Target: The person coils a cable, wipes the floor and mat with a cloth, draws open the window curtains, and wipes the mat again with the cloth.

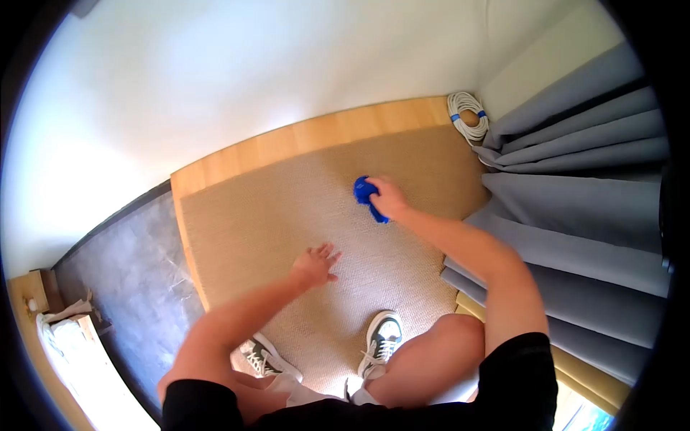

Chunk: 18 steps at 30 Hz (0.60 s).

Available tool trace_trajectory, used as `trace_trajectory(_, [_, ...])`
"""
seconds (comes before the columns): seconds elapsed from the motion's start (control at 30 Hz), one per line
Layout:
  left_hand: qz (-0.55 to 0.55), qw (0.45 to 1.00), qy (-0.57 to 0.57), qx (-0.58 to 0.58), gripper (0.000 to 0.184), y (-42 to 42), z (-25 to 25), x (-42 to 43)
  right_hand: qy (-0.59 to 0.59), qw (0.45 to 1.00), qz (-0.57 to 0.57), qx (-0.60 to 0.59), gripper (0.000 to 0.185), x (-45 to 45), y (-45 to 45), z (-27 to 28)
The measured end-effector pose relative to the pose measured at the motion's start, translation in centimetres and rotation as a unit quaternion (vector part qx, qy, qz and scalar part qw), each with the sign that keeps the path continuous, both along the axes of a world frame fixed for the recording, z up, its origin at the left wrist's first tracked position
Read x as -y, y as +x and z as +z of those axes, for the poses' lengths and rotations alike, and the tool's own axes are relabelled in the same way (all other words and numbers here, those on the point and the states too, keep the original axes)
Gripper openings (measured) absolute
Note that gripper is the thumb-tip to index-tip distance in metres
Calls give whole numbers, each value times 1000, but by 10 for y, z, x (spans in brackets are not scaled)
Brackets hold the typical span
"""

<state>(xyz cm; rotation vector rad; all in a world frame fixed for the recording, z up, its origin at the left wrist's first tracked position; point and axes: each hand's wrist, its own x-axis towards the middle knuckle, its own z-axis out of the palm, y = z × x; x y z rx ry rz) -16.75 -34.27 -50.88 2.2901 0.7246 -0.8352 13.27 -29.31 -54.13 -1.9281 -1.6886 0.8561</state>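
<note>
My right hand (388, 197) is closed round a blue cloth-like item (365, 189), part of which hangs below the fingers. It is over the beige woven carpet (251, 215); whether the item touches the carpet I cannot tell. My left hand (315, 266) is held over the carpet nearer to my body, its fingers spread and nothing in it. My two sneakers, the left one (266, 359) and the right one (383, 337), are on the carpet below the hands.
A coiled white cable (467, 116) lies in the far right corner. Grey curtains (575, 215) hang along the right. Light wood edging (287, 146) borders the carpet by the white wall (237, 65). Dark grey floor (136, 251) lies to the left.
</note>
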Motion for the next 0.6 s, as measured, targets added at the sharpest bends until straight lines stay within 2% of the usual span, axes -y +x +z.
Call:
trace_trajectory(0.07, [-104, 994, 32, 16, 73, -30, 37, -32, -10, 999, -32, 24, 48, -4, 15, 18])
trace_trajectory(0.1, [-102, 994, 21, 24, 68, -49, 50, -46, 6, 998, -35, 45, 50, -4, 25, 26])
trace_trajectory(0.17, [-81, 996, 19, 21, 70, -88, 52, -60, 25, 997, -58, 47, 54, -4, 45, 23])
trace_trajectory(0.23, [-64, 998, 13, 15, 73, -131, 44, -62, 37, 991, -96, 87, 55, 3, 65, -18])
trace_trajectory(0.27, [-41, 999, 19, 24, 73, -154, 39, -57, 51, 982, -133, 121, 56, 4, 72, -40])
trace_trajectory(0.33, [-15, 999, 30, 36, 73, -179, 23, -49, 10, 982, -159, 102, 59, 11, 60, -53])
trace_trajectory(0.4, [24, 991, 114, 62, 78, -202, 5, -34, 52, 962, -239, 118, 60, 15, 27, -56])
trace_trajectory(0.43, [24, 992, 111, 60, 78, -207, 0, -29, 48, 963, -239, 117, 60, 17, 8, -56])
trace_trajectory(0.5, [133, 976, 127, 118, 85, -202, -12, -18, 18, 958, -247, 148, 61, 17, -28, -55])
trace_trajectory(0.53, [135, 976, 122, 119, 85, -199, -21, -13, 14, 958, -245, 150, 61, 18, -44, -61])
trace_trajectory(0.6, [219, 949, 172, 146, 88, -193, -37, -9, 60, 969, -207, 123, 62, 18, -81, -70])
